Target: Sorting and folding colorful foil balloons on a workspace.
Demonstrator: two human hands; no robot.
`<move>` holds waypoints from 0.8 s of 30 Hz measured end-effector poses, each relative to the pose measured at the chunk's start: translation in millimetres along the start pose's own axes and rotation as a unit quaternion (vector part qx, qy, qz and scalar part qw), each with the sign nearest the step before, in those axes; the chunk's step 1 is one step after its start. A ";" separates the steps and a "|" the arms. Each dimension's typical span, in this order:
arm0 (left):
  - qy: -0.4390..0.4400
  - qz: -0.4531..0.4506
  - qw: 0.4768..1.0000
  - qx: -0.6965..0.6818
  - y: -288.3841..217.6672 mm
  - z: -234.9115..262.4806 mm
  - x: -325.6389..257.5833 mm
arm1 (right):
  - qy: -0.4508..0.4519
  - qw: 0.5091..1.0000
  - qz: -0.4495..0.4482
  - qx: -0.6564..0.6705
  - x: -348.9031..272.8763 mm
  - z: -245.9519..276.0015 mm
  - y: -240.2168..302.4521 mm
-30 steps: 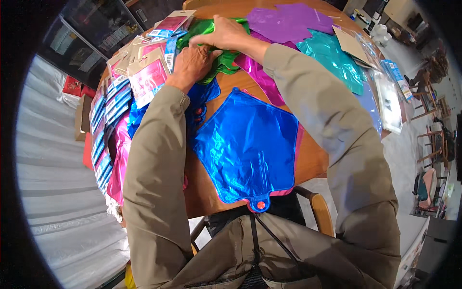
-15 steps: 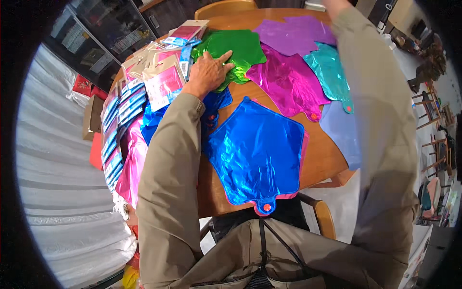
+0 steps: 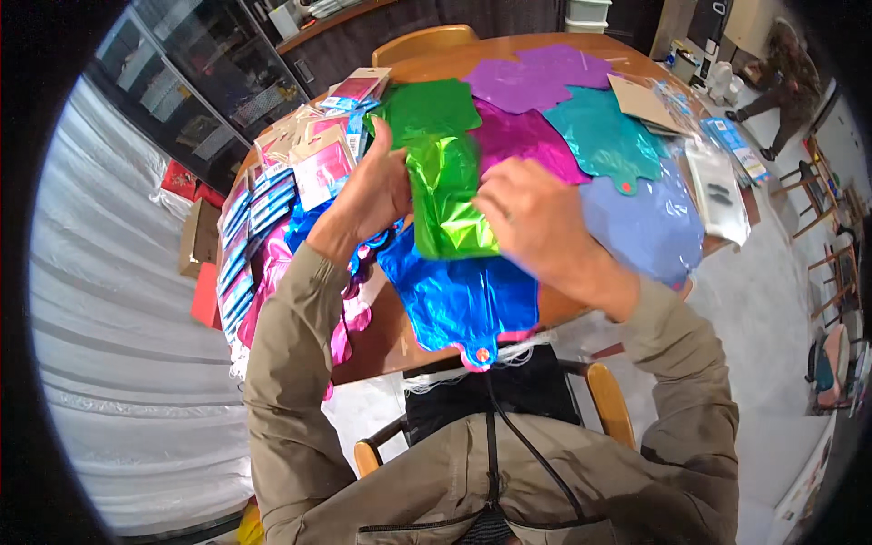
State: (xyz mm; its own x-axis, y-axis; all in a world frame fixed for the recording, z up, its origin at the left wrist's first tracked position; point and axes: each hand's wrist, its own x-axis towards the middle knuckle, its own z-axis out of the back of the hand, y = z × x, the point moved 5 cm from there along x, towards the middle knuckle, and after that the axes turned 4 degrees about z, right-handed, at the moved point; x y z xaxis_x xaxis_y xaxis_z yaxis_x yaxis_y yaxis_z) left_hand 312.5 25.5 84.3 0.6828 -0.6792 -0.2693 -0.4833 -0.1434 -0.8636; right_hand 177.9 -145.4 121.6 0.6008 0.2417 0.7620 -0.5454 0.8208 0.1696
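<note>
Between my hands a bright green foil balloon point(image 3: 445, 195), flat and uninflated, is lifted over the near blue foil balloon point(image 3: 463, 300). My left hand point(image 3: 381, 186) curls its fingers at the green foil's left edge, thumb raised; its fingertips are partly hidden. At the right edge, my right hand point(image 3: 540, 227) pinches the foil, slightly blurred. A darker green balloon point(image 3: 431, 102) lies behind on the table. Magenta point(image 3: 527, 136), purple point(image 3: 540, 77), teal point(image 3: 604, 136) and pale blue point(image 3: 645, 213) foil balloons spread out flat to the right. Pink foil peeks out under the blue one.
Carded packets point(image 3: 322, 168) pile up on the table's left side, above pink foil point(image 3: 272, 259). Brown card point(image 3: 645, 102) and a clear plastic bag point(image 3: 713, 191) lie at the right. A wooden chair point(image 3: 609, 404) stands at the near edge. Another person point(image 3: 786, 82) is far right.
My right arm has come back from the far right down to the middle. Green foil, earlier flat under my left hand, is now lifted toward me. The brown card and clear bag have come into sight.
</note>
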 end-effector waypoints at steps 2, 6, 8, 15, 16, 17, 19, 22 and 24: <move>-0.017 -0.018 0.997 0.079 12.3 -11.4 -26.1 | 0.024 1.000 0.005 -0.019 -20.1 -7.3 17.5; -0.045 -0.054 0.982 0.177 27.2 -4.0 -42.8 | 0.026 0.999 0.039 0.024 -42.0 -3.7 39.1; -0.058 -0.082 0.967 0.236 36.9 6.4 -52.2 | 0.013 1.000 0.011 0.019 -45.2 14.7 30.7; 0.024 -0.166 0.985 0.029 9.0 -41.8 -98.5 | -0.040 0.821 -0.340 0.456 -84.4 22.6 -36.2; 0.036 -0.177 0.983 0.018 7.4 -45.1 -102.5 | 0.005 0.794 -0.368 0.485 -87.8 17.5 -32.3; 0.049 -0.189 0.981 0.007 6.0 -48.0 -106.1 | 0.015 0.759 -0.387 0.523 -89.3 13.5 -30.0; 0.069 -0.197 0.978 0.008 2.0 -51.9 -111.1 | 0.030 0.721 -0.407 0.560 -86.7 9.4 -27.4; 0.087 -0.204 0.974 0.040 -15.4 -49.4 -109.7 | 0.077 0.622 -0.393 0.672 -75.1 -6.1 -28.1; 0.057 -0.220 0.969 0.095 -27.3 -44.9 -107.4 | 0.097 0.580 -0.395 0.706 -74.2 -10.4 -21.1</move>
State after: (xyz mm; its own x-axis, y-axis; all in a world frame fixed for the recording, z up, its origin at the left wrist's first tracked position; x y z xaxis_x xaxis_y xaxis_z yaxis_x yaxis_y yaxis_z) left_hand 227.7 70.0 156.0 0.7290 -0.6596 0.1829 -0.0416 -0.3094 -0.9500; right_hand 150.9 -175.3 54.9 0.9690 0.2440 0.0377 0.0906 -0.4932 0.8652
